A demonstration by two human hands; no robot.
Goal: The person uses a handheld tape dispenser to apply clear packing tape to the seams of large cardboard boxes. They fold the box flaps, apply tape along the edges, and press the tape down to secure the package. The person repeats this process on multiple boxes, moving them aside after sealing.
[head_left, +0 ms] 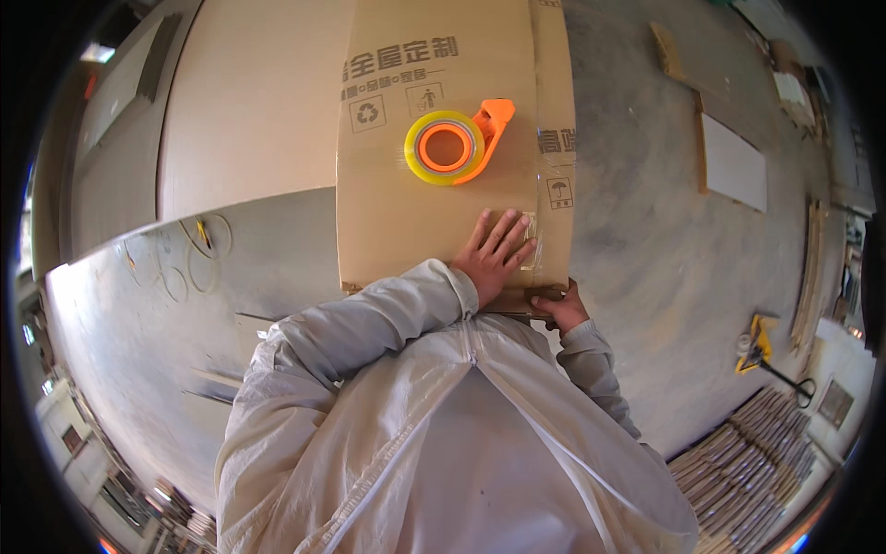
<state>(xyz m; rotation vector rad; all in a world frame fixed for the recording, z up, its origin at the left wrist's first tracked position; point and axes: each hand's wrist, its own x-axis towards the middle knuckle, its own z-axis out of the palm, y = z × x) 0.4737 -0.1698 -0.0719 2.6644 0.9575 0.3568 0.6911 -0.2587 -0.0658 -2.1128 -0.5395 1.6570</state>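
Observation:
A long flat cardboard box [415,212] lies in front of me, running away from my chest. My left hand [496,251] lies flat on its top near the close end, fingers spread, pressing on a strip of clear tape by the right edge. My right hand [559,308] grips the box's near right corner from below, fingers curled around the edge. An orange tape dispenser with a yellowish roll [454,144] rests on the box top, farther away and apart from both hands.
A pale wooden board [249,111] lies left of the box. The concrete floor [646,231] holds a white panel [734,166], wood strips and stacked slats [757,462] at lower right. A yellow pallet jack [761,346] stands at right. Wire loops [198,249] lie at left.

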